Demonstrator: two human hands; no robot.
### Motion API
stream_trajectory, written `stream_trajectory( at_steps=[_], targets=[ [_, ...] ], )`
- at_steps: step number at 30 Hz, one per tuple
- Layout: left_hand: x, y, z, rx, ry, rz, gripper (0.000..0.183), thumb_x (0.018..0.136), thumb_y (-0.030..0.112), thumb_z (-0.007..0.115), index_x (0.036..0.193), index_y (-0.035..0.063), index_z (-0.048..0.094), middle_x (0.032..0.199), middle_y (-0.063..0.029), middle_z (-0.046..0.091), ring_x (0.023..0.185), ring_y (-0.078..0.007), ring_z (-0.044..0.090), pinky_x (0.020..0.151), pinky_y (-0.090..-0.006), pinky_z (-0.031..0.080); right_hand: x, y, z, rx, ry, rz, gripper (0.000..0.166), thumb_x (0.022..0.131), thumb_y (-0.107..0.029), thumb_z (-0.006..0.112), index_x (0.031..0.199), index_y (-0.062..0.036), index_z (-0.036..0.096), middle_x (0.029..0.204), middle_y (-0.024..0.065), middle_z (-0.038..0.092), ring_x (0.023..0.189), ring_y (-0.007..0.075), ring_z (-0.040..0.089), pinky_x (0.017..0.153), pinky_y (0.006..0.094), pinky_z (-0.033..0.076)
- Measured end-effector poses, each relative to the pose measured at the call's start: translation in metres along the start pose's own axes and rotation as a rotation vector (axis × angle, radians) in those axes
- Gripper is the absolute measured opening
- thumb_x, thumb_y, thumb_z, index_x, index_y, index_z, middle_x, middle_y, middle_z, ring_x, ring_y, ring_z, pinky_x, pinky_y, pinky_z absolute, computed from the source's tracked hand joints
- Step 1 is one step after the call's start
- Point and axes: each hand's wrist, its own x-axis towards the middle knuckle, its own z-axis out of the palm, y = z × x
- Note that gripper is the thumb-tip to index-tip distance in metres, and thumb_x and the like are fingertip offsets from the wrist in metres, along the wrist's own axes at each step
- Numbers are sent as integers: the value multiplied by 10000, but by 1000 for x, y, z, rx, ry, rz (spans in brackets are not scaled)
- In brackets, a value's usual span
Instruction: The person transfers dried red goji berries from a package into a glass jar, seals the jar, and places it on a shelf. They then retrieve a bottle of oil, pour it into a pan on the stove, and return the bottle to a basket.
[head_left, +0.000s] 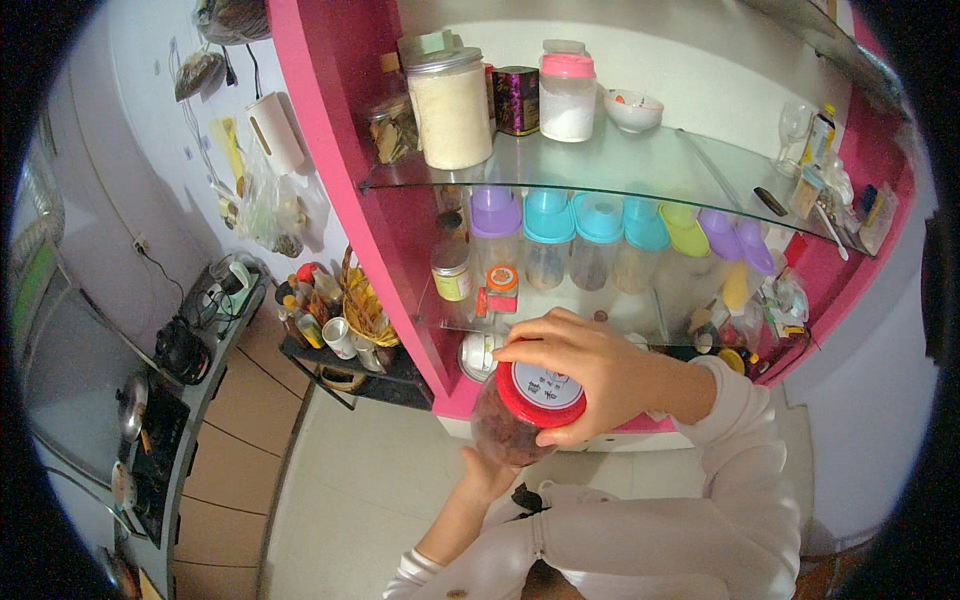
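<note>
A round clear jar with dark reddish contents is held tilted in front of my body. Its red screw lid carries a white label with writing. Across the lid lies my right hand, fingers over the far rim and thumb on the near side. My left hand supports the jar from below, its fingers mostly hidden behind the glass. Just beyond the jar, white cups sit at the bottom of the pink-framed shelf unit.
The glass shelf holds a big powder jar, a pink-lidded jar and a bowl. Below stand several containers with coloured lids. At left are a black rack with bottles and a counter with a cooktop.
</note>
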Motion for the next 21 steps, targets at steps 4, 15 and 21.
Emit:
stream_trajectory(
  at_steps=[4, 15, 21],
  targets=[
    [14, -2, -11, 54, -42, -40, 1146, 533, 779, 559, 1408, 196, 104, 1439, -64, 195, 1298, -283, 254, 1017, -490, 288, 5, 10, -34, -50, 7, -64, 704, 559, -267, 767, 1163, -37, 487, 1085, 162, 510, 987, 314, 521, 873, 370, 412],
    [9, -39, -70, -22, 119, 28, 732, 800, 599, 474, 1389, 246, 221, 1321, -90, 398, 1134, -274, 480, 931, -421, 387, 9, 43, -228, -345, 272, 299, 674, 672, -345, 681, 1224, -24, 464, 1139, 98, 525, 1038, 175, 495, 905, 304, 388],
    [15, -51, -68, -63, 271, 66, 624, 838, 581, 425, 1341, 223, 335, 1254, -82, 467, 1065, -235, 526, 894, -411, 413, 10, 104, -309, -717, 376, 556, 646, 665, -382, 677, 1191, -49, 505, 1095, 128, 556, 1006, 207, 529, 869, 298, 404]
  ],
)
